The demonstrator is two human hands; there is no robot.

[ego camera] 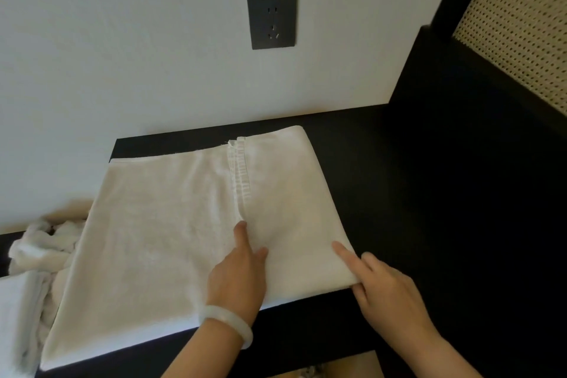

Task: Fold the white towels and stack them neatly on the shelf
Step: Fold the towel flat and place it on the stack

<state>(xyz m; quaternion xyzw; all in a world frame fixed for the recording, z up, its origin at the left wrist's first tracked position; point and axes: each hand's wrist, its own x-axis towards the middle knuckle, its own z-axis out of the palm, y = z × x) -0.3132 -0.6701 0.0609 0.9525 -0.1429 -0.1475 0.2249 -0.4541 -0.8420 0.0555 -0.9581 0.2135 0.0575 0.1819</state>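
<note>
A white towel (147, 239) lies flat on the black shelf top (414, 209), partly folded, with a hemmed edge running down its middle. My left hand (237, 276), a pale bangle on its wrist, presses flat on the towel just below that hem. My right hand (386, 288) pinches the towel's near right corner, thumb under the edge and forefinger on top. A crumpled heap of white towels (40, 245) lies at the left, partly under the flat one.
A white wall with a dark power socket (271, 20) rises behind the shelf. A black frame with a woven cane panel (521, 24) stands at the right. The dark surface stretches bare to the right of the towel.
</note>
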